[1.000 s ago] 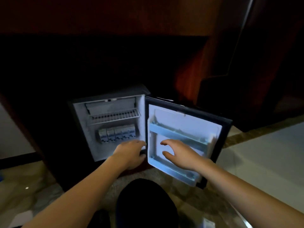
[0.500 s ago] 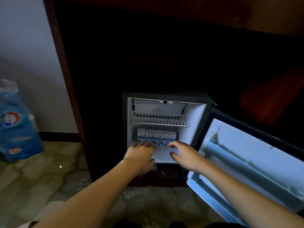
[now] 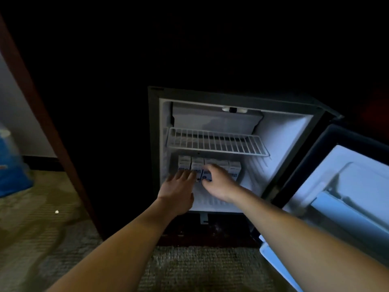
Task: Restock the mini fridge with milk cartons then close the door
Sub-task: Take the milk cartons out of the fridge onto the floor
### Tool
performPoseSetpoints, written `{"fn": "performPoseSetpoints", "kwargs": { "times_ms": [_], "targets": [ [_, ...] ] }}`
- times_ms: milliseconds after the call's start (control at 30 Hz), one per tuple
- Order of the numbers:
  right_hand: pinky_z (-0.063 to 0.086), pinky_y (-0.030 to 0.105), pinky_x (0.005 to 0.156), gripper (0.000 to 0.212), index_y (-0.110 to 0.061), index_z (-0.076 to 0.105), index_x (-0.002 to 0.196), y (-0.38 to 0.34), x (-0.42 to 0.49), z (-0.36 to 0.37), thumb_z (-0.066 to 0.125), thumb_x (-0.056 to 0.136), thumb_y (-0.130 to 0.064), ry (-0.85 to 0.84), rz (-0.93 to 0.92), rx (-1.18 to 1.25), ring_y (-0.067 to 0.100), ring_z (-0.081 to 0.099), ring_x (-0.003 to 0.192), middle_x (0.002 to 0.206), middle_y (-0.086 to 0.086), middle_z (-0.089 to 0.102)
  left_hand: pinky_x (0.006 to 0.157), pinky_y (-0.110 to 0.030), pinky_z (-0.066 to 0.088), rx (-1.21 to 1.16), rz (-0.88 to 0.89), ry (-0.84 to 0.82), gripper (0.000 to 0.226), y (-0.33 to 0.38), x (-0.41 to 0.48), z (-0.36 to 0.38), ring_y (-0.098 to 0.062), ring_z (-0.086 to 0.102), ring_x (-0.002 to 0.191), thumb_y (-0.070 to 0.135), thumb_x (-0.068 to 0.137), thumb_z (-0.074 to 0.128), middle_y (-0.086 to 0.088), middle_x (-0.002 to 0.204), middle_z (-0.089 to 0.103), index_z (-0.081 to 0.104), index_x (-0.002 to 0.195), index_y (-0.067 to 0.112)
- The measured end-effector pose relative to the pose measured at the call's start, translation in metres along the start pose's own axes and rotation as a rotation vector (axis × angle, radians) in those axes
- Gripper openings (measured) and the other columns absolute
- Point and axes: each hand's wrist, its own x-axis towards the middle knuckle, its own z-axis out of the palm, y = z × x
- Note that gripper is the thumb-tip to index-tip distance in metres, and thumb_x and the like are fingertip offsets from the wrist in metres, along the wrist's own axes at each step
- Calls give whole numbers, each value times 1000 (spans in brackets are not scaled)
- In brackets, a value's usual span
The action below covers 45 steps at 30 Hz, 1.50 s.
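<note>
Grip: right hand (image 3: 219, 183) around milk carton (image 3: 207, 175)

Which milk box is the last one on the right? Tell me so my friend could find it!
Find the open mini fridge and look under its white wire shelf at the row of milk cartons. Yours is the carton at the right end: neighbours only on its left, bare white fridge on its right.

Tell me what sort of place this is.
Probably a hotel guest room, though that is a guess. A mini fridge sits low in a dark wooden cabinet, a row of small milk cartons stands under its wire shelf, and there is carpet in front.
</note>
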Motion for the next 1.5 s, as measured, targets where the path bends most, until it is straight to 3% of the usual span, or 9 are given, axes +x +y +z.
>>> {"fn": "performPoseSetpoints", "kwargs": {
  "times_ms": [100, 233, 500, 700, 833, 967, 1067, 1233, 1500],
  "targets": [
    [36, 38, 115, 60, -16, 37, 151, 20, 33, 17, 60, 96, -19, 66, -13, -21, 27, 37, 143, 154, 8, 40, 119, -40, 26, -55, -52, -24, 78, -11, 20, 23, -23, 15, 152, 26, 97, 55, -3, 165, 14, 9, 159, 17],
    [44, 38, 107, 84, -32, 27, 154, 52, 69, 35, 71, 85, -11, 201, -4, -68, 31, 34, 143, 157, 8, 33, 113, -41, 33, -185, -94, -62, 83, -17, 44, 42, -26, 17, 151, 23, 98, 52, 3, 168, -5, -2, 160, 22],
    [21, 48, 123, 94, -19, 10, 160, 70, 96, 63, 69, 87, -10, 217, -69, -228, 31, -2, 154, 167, 5, 4, 124, -49, 8, -224, -157, 88, 97, -37, 106, 87, -27, -19, 152, 13, 90, 55, 0, 165, -19, -13, 158, 22],
    [22, 49, 122, 77, -5, 40, 149, 77, 89, 74, 63, 77, 8, 509, -161, -289, 35, 19, 145, 150, 17, 39, 114, -44, 35, -47, -154, 212, 84, -32, 103, 92, -36, 20, 143, 4, 84, 62, -14, 156, 16, 16, 155, 9],
    [17, 52, 123, 39, 0, 69, 111, 85, 86, 78, 71, 72, 4, 550, -163, -499, 38, 52, 118, 107, 17, 63, 94, -43, 49, 120, -169, 256, 60, -35, 104, 91, -34, 39, 124, 25, 82, 77, -14, 137, 37, 45, 131, 10],
    [26, 49, 117, 33, -8, 63, 116, 73, 63, 58, 66, 84, -4, 354, -93, -611, 36, 51, 119, 120, 13, 59, 101, -41, 40, 230, -162, 195, 43, -30, 90, 72, -32, 45, 126, 30, 94, 62, -10, 140, 46, 46, 131, 15],
    [47, 42, 85, 38, -10, 54, 126, 58, 40, 29, 61, 89, -1, 207, -30, -608, 35, 60, 111, 131, 11, 51, 94, -40, 46, 249, -169, 127, 43, -21, 73, 48, -32, 53, 122, 17, 95, 58, -12, 140, 51, 47, 137, 13],
    [38, 37, 67, 48, -11, 49, 130, 40, -6, -15, 57, 87, 10, 120, -84, -582, 33, 64, 102, 147, 12, 38, 82, -32, 50, 229, -98, 11, 36, -2, 39, -9, -25, 67, 106, 45, 92, 63, -2, 116, 70, 63, 119, 21],
    [46, 36, 80, 30, -14, 57, 119, 16, -119, -88, 68, 93, -26, 165, -145, -258, 25, 59, 102, 117, 1, 47, 92, -38, 47, 151, 9, 65, 42, 65, -40, -109, -28, 62, 114, 53, 92, 59, -1, 127, 64, 58, 126, 29]
  ]
}}
